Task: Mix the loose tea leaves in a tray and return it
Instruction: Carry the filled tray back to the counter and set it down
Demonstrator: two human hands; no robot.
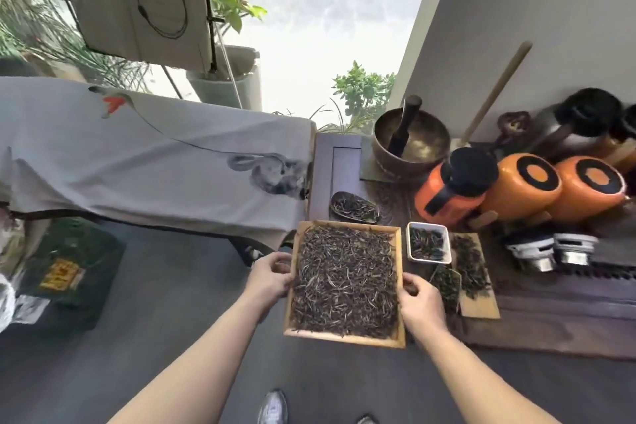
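Note:
A square wooden tray [344,338] filled with dark loose tea leaves [346,277] is held in the air in front of me, partly over the floor and partly over the left end of a low wooden table [550,330]. My left hand [272,274] grips its left rim. My right hand [421,301] grips the right rim, thumb on top. The tray sits roughly level, and the leaves cover its whole bottom.
On the table stand a small white dish of tea [428,242], a bamboo board with leaves [476,286], a dark scoop with leaves [354,207], orange jars [523,186], and a brass bowl [411,144]. A cloth-covered bench [144,155] stands to the left. My shoe [273,406] shows below.

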